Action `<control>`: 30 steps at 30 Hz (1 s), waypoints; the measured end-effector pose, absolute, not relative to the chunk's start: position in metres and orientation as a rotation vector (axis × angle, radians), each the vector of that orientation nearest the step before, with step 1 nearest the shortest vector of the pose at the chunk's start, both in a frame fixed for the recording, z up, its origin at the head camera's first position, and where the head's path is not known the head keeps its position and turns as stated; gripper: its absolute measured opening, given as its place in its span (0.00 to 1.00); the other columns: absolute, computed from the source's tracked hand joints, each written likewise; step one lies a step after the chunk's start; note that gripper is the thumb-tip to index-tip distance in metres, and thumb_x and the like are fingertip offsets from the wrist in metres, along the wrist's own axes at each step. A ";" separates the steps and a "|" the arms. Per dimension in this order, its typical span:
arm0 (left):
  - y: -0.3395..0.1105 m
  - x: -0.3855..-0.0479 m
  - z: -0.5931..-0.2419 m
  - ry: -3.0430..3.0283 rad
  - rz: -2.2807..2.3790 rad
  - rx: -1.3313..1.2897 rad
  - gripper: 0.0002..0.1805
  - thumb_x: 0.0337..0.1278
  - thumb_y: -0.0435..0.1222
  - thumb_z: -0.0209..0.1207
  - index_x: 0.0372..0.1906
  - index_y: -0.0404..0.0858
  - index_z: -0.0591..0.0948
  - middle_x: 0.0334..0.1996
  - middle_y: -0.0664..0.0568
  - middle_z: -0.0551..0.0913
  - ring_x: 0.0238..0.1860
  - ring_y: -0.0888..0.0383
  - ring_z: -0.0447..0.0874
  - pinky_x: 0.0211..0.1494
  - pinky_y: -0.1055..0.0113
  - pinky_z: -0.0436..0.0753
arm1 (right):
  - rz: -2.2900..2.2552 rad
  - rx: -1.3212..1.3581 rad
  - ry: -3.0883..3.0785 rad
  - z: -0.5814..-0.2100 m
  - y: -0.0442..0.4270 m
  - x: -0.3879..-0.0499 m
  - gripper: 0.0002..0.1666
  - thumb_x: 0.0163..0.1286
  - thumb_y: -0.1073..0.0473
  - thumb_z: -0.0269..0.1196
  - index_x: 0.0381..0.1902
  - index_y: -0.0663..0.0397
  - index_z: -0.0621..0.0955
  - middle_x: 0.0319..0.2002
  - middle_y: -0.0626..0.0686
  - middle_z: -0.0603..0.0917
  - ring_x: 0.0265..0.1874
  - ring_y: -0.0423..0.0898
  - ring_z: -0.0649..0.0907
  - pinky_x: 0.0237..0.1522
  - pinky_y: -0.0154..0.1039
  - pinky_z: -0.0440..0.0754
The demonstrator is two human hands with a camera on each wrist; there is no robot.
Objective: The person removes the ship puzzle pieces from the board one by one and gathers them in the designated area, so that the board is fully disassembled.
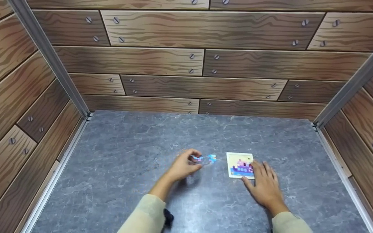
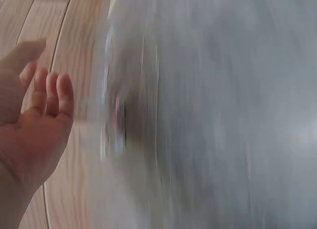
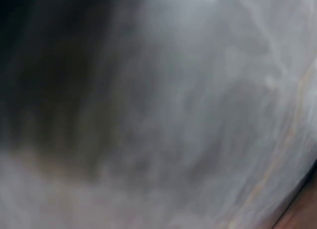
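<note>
A pale-bordered square picture board [image 1: 236, 157] with a pink and purple boat lies on the grey table. My right hand [image 1: 265, 187] rests at its right edge, fingers straight and thumb near the lower edge, covering part of that side. To the left, a small blue-and-multicoloured piece [image 1: 212, 158] lies on the table. Another small coloured piece [image 1: 198, 159] shows at my left hand [image 1: 185, 165], partly hidden by the fingers. In the left wrist view, the left hand's fingers are loosely bent with the thumb apart, and no held thing shows. The right wrist view is blurred.
The grey marbled tabletop [image 1: 134, 145] meets a wood-plank-patterned wall [image 1: 160, 61] at the back. Similar side walls stand left and right, with metal corner posts [image 1: 53, 61] and metal strips along the table's sides.
</note>
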State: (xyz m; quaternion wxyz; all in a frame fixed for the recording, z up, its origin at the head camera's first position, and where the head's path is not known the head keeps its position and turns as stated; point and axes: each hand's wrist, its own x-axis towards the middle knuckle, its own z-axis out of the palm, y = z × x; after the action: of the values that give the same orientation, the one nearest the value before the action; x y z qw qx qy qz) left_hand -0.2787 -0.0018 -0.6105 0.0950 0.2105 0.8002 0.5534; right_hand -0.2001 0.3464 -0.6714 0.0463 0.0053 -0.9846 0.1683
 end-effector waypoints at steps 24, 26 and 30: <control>0.154 -0.277 -0.655 2.692 1.367 0.638 0.21 0.62 0.35 0.72 0.60 0.46 0.85 0.56 0.53 0.88 0.58 0.56 0.87 0.64 0.63 0.85 | 0.503 0.037 -2.968 -0.673 0.347 -0.200 0.44 0.79 0.35 0.62 0.81 0.54 0.68 0.81 0.62 0.70 0.84 0.70 0.59 0.84 0.73 0.51; 0.156 -0.276 -0.652 2.710 1.299 0.614 0.21 0.64 0.36 0.71 0.61 0.44 0.85 0.57 0.52 0.88 0.60 0.55 0.87 0.68 0.62 0.84 | 0.502 0.035 -2.976 -0.673 0.347 -0.199 0.44 0.79 0.35 0.61 0.81 0.53 0.67 0.81 0.61 0.70 0.84 0.69 0.59 0.84 0.73 0.50; 0.158 -0.275 -0.647 2.744 1.176 0.574 0.22 0.67 0.38 0.70 0.64 0.46 0.85 0.60 0.52 0.85 0.63 0.55 0.86 0.71 0.63 0.83 | 0.500 0.039 -2.976 -0.673 0.348 -0.199 0.44 0.79 0.35 0.61 0.81 0.53 0.67 0.81 0.61 0.70 0.85 0.69 0.58 0.84 0.72 0.50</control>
State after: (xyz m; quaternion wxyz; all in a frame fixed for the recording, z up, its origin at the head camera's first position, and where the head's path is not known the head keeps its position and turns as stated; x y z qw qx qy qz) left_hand -0.2747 0.1576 -0.6474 0.0507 0.1886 0.9015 0.3863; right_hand -0.1994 0.3477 -0.6730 0.0616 0.0129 -0.9842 0.1655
